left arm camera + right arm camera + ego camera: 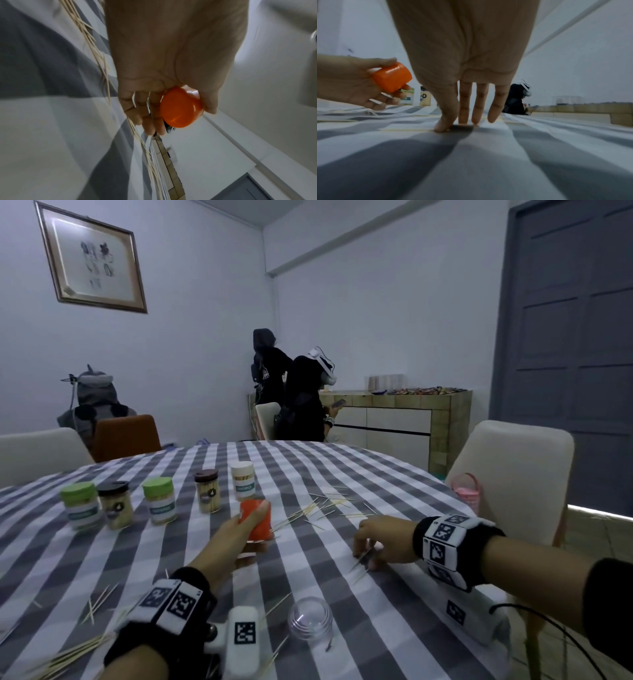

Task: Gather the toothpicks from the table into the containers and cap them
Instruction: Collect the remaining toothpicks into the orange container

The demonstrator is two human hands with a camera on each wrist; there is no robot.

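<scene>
My left hand (247,524) grips an orange container (256,520), tilted, just above the striped cloth; its orange end (180,108) fills the left wrist view. My right hand (363,546) is lowered to the cloth at the right, fingers nearly straight. Its thumb and fingertips (442,127) press on the cloth where a few toothpicks (359,559) lie. More toothpicks (325,506) are scattered beyond both hands, and others (97,607) lie near my left wrist. A clear dome cap (310,619) stands close to me.
Several capped toothpick jars stand in a row at the left: green lid (80,505), black lid (114,503), green lid (159,499), brown lid (207,491), white lid (243,481). A pale chair (513,474) with a pink object (466,495) stands at the table's right edge. People are by the far wall.
</scene>
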